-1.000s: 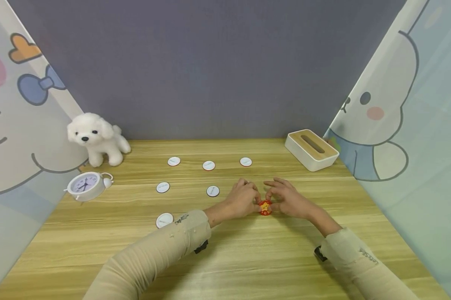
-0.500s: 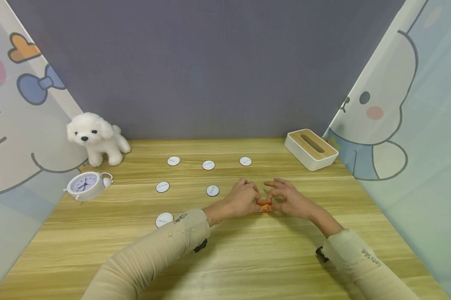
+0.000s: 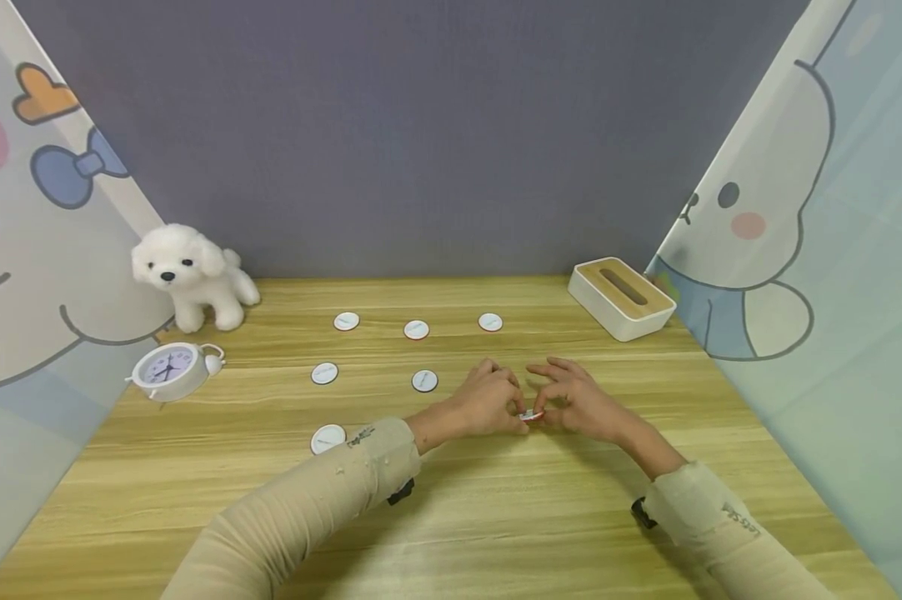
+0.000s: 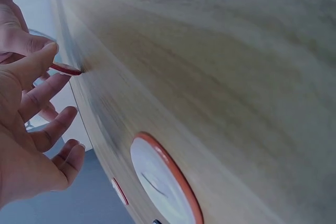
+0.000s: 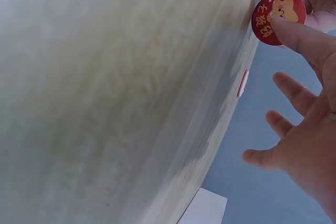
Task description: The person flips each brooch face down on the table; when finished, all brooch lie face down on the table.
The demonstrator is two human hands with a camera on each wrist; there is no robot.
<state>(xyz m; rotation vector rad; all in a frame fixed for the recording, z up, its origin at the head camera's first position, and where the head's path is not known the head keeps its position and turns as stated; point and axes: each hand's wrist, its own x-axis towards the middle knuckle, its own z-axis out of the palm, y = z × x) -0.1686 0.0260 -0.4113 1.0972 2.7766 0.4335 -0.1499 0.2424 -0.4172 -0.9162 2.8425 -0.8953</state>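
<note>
A round red badge [image 5: 268, 18] with a yellow star figure and lettering is pinched between both hands, tilted with an edge near the table. Its white back [image 3: 529, 416] shows in the head view. My left hand [image 3: 484, 402] grips its left edge between thumb and index finger. My right hand [image 3: 580, 402] holds the right side, thumb on the printed face and the other fingers spread in the right wrist view. White-faced discs lie about: one with a red rim [image 4: 165, 182] is close below my left hand in the left wrist view.
Several white discs lie on the wooden table [image 3: 481, 533], such as one disc [image 3: 424, 381] left of the hands and another disc [image 3: 328, 439] beside the left sleeve. A plush dog [image 3: 192, 275], an alarm clock [image 3: 172, 371] and a tissue box [image 3: 622, 298] stand near the sides.
Between my hands the badge has turned over: its red star face showed flat at first, then narrowed, and now its white back shows at a slant. Both arms stay nearly in place.
</note>
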